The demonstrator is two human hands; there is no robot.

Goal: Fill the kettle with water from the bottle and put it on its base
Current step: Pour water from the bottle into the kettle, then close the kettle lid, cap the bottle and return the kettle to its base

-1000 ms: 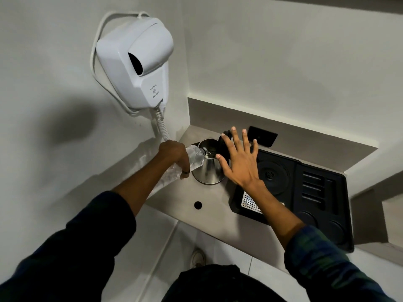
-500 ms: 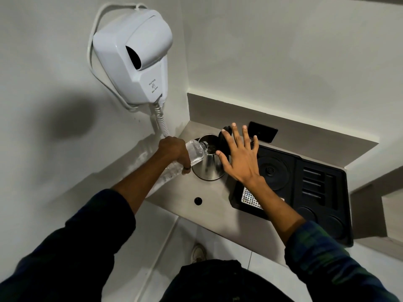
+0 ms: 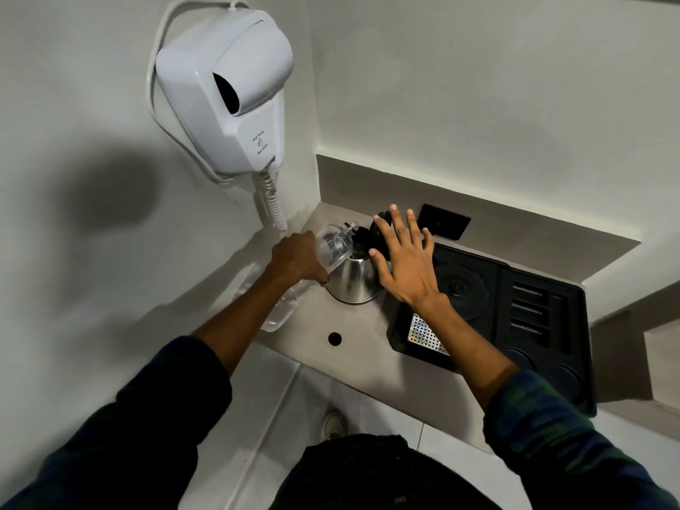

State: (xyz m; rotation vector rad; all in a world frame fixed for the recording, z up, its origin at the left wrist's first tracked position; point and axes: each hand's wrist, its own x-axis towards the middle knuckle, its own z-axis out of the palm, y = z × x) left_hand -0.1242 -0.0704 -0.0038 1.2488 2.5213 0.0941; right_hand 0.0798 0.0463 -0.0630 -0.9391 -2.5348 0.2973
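A steel kettle (image 3: 354,279) stands on the grey counter (image 3: 353,358) with its black lid (image 3: 379,233) flipped up. My left hand (image 3: 296,261) grips a clear plastic bottle (image 3: 333,248), uncapped, its neck raised above the kettle's left rim and pointing up and right. My right hand (image 3: 403,261) hovers flat with fingers spread, just right of the kettle and in front of its lid, holding nothing. The round kettle base (image 3: 461,288) sits in a black tray (image 3: 544,318) to the right, partly covered by my right wrist.
A white wall-hung hair dryer (image 3: 228,101) with a coiled cord hangs above left. A black wall socket (image 3: 445,220) sits behind the tray. The small black bottle cap (image 3: 334,339) lies near the counter's front edge. A perforated metal plate (image 3: 423,333) lies in the tray.
My left hand has tipped the bottle's neck up, away from the kettle's mouth. My right hand stays spread beside the kettle, shifted slightly. The camera has tilted a little.
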